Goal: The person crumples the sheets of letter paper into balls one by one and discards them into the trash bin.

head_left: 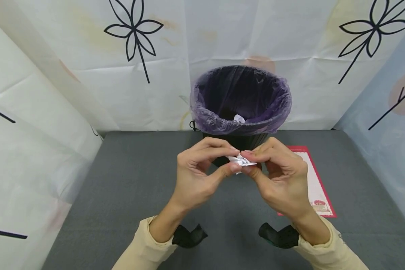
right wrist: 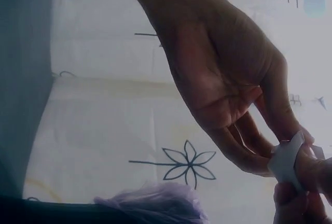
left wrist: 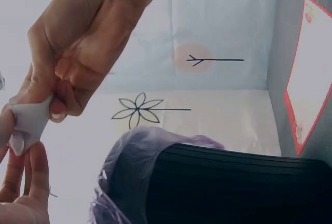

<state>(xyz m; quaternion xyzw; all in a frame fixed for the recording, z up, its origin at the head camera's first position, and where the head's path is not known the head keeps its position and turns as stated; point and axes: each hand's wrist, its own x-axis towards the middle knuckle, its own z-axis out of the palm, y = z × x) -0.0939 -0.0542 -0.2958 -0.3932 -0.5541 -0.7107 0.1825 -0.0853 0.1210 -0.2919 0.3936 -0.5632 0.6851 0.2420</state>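
A crumpled white paper (head_left: 242, 161) is pinched from one side by the left hand (head_left: 197, 174) and from the other by the right hand (head_left: 285, 174). It is gripped in each between the thumb, set on the near side, and the bent fingers above; the two sets of fingertips are almost met. In both wrist views, the paper is seen to be folded, with pointed corners.

Just beyond the fingers, a black bin (head_left: 249, 141) is placed, partly hidden by them. It is lined with a purple bag (head_left: 216, 122), turned out over the rim, and a white scrap (head_left: 239, 119) is seen inside, past the fingertips. To the right of the right fingers, a red-edged sheet (head_left: 317, 183) is laid on the grey table (head_left: 128, 180), partly covered by that hand. Behind the bin, farther from the fingers, a pale cloth (head_left: 168, 93) is hung, printed with black flowers (head_left: 134, 28). Back from the fingers, the forearms are covered by cream sleeves (head_left: 143, 245).
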